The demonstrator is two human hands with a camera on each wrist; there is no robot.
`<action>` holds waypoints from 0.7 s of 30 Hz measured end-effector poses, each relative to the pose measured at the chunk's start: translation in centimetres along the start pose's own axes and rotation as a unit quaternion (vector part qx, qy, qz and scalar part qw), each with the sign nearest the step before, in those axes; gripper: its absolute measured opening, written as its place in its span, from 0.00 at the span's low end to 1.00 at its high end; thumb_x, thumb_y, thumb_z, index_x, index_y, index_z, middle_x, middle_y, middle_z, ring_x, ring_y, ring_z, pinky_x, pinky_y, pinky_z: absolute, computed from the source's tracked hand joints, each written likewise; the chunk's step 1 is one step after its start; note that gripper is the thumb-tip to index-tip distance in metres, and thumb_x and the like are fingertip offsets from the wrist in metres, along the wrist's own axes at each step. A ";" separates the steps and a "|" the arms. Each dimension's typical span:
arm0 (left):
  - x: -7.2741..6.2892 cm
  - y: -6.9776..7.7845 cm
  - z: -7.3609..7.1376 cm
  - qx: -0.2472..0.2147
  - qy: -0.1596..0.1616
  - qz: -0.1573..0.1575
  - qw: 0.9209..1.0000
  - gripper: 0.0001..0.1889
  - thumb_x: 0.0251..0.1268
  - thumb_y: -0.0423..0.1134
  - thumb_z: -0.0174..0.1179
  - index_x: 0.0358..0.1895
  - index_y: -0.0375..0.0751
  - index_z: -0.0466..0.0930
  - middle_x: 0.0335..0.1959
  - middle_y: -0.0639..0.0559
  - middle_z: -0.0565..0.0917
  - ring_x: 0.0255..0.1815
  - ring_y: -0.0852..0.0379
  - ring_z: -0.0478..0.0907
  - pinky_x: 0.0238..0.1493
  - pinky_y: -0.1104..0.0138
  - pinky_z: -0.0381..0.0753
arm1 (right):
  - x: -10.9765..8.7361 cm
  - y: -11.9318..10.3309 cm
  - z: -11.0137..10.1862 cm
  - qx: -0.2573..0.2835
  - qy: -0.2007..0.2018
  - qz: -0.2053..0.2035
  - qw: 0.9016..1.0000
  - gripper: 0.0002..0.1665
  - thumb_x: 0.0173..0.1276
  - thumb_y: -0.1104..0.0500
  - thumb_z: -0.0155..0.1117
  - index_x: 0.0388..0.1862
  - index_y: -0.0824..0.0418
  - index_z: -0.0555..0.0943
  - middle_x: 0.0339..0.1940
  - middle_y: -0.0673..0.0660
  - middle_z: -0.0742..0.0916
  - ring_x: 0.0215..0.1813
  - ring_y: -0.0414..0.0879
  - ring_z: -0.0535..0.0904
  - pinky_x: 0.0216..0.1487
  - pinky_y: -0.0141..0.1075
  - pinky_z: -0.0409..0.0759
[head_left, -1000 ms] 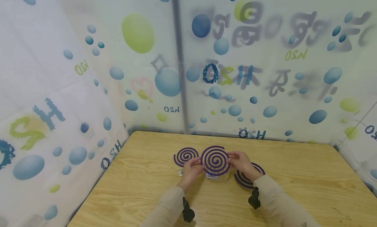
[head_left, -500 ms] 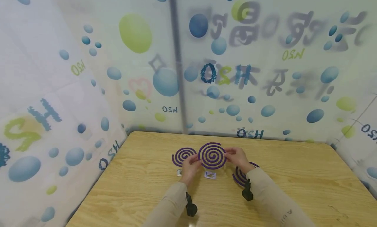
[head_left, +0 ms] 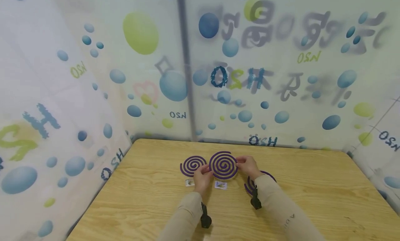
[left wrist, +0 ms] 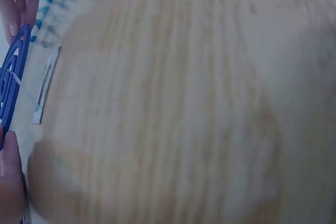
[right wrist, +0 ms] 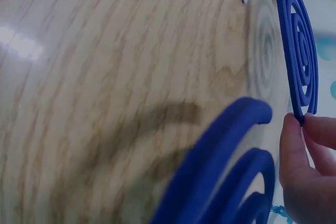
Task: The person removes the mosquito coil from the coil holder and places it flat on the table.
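Note:
A purple mosquito coil [head_left: 223, 165] is held between both hands, a little above the table; its blurred shadow falls beneath it in the right wrist view. My left hand [head_left: 202, 178] pinches the coil's left rim, and my right hand [head_left: 248, 165] pinches its right rim between thumb and fingers. Just below the coil lies a small pale coil stand [head_left: 220, 185]. From that stand [left wrist: 46, 85] a thin prong rises toward the coil's middle in the left wrist view; whether they touch I cannot tell.
A second coil [head_left: 191, 165] lies behind my left hand, with another small stand [head_left: 189, 182] before it. A third coil [head_left: 249, 186] is partly hidden by the right sleeve. All sit on a wooden table [head_left: 140, 199] against a printed curtain [head_left: 281, 60].
Both hands have raised the coil slightly and away, so the stand below it shows fully. My right forearm now covers more of the third coil. The head view has turned slightly right.

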State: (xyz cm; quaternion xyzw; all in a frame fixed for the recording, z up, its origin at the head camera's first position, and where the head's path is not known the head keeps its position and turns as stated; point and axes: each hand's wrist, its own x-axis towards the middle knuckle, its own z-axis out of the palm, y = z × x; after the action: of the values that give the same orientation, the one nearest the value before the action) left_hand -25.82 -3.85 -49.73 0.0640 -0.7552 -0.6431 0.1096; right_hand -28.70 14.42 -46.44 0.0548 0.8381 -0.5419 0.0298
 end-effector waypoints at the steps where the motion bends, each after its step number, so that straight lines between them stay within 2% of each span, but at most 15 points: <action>1: 0.0 0.0 0.0 0.004 0.001 -0.001 1.000 0.18 0.43 0.21 0.60 0.43 0.25 0.75 0.35 0.35 0.80 0.37 0.45 0.77 0.40 0.64 0.78 | 0.1 0.1 0.0 -0.008 0.002 0.000 1.000 0.13 0.57 0.73 0.56 0.43 0.73 0.76 0.39 0.66 0.81 0.42 0.54 0.77 0.39 0.37 0.79; 11: -0.2 -0.3 0.0 0.068 0.002 0.022 0.997 0.16 0.42 0.24 0.64 0.40 0.27 0.77 0.30 0.39 0.81 0.32 0.47 0.79 0.37 0.62 0.79 | 0.7 0.4 0.5 -0.069 0.024 -0.013 0.997 0.13 0.54 0.73 0.59 0.40 0.73 0.78 0.35 0.64 0.82 0.40 0.54 0.77 0.42 0.40 0.76; 21: 0.0 -0.7 0.2 0.069 0.001 0.025 0.997 0.16 0.42 0.22 0.63 0.40 0.25 0.77 0.29 0.39 0.81 0.29 0.49 0.79 0.33 0.66 0.79 | 1.2 1.1 0.7 -0.087 0.013 -0.013 0.996 0.12 0.54 0.73 0.58 0.39 0.73 0.78 0.35 0.64 0.81 0.41 0.55 0.76 0.44 0.42 0.75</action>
State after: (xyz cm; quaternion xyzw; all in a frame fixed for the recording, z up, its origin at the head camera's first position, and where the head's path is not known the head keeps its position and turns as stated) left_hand -25.88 -3.81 -50.40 0.0534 -0.7990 -0.5866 0.1213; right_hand -29.76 14.29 -47.82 0.0486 0.8830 -0.4666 0.0165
